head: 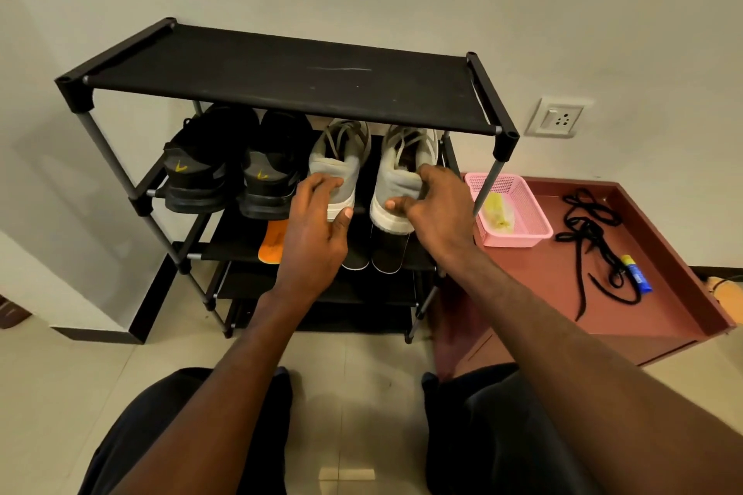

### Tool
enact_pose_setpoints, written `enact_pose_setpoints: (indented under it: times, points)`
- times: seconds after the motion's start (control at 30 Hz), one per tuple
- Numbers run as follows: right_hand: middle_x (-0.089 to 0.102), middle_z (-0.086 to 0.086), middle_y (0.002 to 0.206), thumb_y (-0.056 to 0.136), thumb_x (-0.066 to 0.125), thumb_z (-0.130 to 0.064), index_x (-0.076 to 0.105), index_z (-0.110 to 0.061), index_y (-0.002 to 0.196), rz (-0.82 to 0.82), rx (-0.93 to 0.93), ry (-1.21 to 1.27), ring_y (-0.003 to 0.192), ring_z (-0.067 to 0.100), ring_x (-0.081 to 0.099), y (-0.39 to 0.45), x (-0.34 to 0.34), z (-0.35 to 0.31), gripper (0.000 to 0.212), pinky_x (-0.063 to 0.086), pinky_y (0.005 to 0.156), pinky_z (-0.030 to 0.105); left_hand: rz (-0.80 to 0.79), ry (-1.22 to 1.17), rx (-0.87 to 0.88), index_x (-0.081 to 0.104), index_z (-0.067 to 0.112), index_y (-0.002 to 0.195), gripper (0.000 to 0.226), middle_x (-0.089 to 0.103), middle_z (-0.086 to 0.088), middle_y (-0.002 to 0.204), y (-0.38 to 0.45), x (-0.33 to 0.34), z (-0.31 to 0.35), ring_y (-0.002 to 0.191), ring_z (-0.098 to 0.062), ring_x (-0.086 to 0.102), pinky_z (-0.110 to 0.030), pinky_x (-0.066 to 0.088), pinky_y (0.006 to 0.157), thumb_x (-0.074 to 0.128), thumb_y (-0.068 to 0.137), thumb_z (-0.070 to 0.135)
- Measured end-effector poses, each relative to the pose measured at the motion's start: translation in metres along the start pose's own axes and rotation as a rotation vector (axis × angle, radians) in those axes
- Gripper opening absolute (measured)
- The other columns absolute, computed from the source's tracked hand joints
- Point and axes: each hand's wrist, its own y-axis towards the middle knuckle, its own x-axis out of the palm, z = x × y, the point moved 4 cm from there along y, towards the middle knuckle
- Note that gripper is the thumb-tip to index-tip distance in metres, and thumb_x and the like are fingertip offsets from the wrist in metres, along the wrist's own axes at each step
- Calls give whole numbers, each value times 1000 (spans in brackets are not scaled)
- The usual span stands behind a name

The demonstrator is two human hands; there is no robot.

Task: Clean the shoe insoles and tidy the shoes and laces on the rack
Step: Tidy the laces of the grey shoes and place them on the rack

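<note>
With your left hand (317, 221) pinching the heel of the left grey sneaker (339, 165) and your right hand (432, 205) closed on its mate (404, 173), both at the second shelf's (364, 209) front edge, you needed to square the heels evenly.
</note>
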Motion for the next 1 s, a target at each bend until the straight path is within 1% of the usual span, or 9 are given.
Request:
enact_pose_setpoints:
  times: [0.07, 0.1, 0.27, 0.43, 0.63, 0.77, 0.83, 0.9, 1.0]
  points:
    - [68, -2, 93, 72, 93, -36, 62, -26, 84, -31, 20, 2, 85, 16, 62, 15, 7, 2, 35, 44, 73, 29, 11, 44, -13, 47, 9, 147, 49, 39, -5, 151, 1, 3, 0, 142, -16, 39, -15, 34, 116, 62, 100, 14]
    - [70, -3, 94, 71, 94, -35, 67, -23, 89, -60, 28, 3, 87, 16, 65, 20, 12, 3, 34, 48, 75, 29, 16, 59, -11, 47, 8, 146, 50, 39, -6, 151, 1, 3, 0, 143, -17, 39, -14, 31, 116, 63, 99, 13]
    - [70, -3, 95, 70, 95, -34, 70, -18, 94, -86, 29, -38, 89, 16, 65, 29, 28, 1, 39, 46, 77, 29, 26, 48, -2, 49, 6, 145, 53, 40, -7, 150, 1, 5, -3, 143, -19, 39, -30, 37, 119, 67, 95, 7]
    - [73, -3, 102, 72, 95, -32, 72, -16, 108, -107, 62, -51, 96, 17, 67, 36, 31, 1, 46, 52, 82, 31, -1, 60, 16, 51, 7, 143, 54, 37, -7, 152, -2, 9, -5, 146, -18, 36, -19, 31, 118, 69, 93, 5]
    - [71, 2, 115, 74, 93, -36, 69, -18, 119, -117, 73, -94, 108, 23, 66, 34, 36, 1, 54, 55, 92, 39, 4, 94, 32, 54, 10, 140, 50, 34, -9, 156, -8, 13, -2, 149, -21, 32, -30, 34, 120, 69, 92, 5]
    - [62, 6, 128, 77, 90, -40, 59, -22, 130, -117, 46, -124, 116, 27, 62, 28, 32, 0, 65, 54, 95, 43, 50, 131, 47, 56, 9, 138, 48, 41, -13, 150, -11, 15, 5, 144, -25, 38, -13, 26, 115, 65, 92, 1]
    - [57, 7, 138, 81, 87, -39, 51, -20, 139, -85, 39, -123, 123, 28, 59, 17, 22, 2, 71, 51, 96, 42, 63, 125, 62, 57, 9, 137, 45, 45, -12, 146, -13, 18, 12, 138, -25, 42, -14, 30, 111, 61, 93, -1]
    - [59, 5, 139, 87, 81, -39, 51, -20, 139, -31, 25, -124, 125, 25, 58, 3, 7, 5, 63, 50, 95, 38, 66, 97, 74, 59, 8, 134, 41, 49, -10, 141, -15, 22, 19, 133, -22, 45, -21, 38, 108, 59, 94, 0]
    - [66, 0, 121, 93, 73, -32, 58, -21, 128, 50, 61, -128, 112, 21, 63, -22, -20, 20, 40, 50, 86, 34, 28, 22, 86, 63, 9, 126, 31, 53, -7, 134, -21, 34, 30, 127, -19, 49, -27, 43, 107, 59, 95, 1]
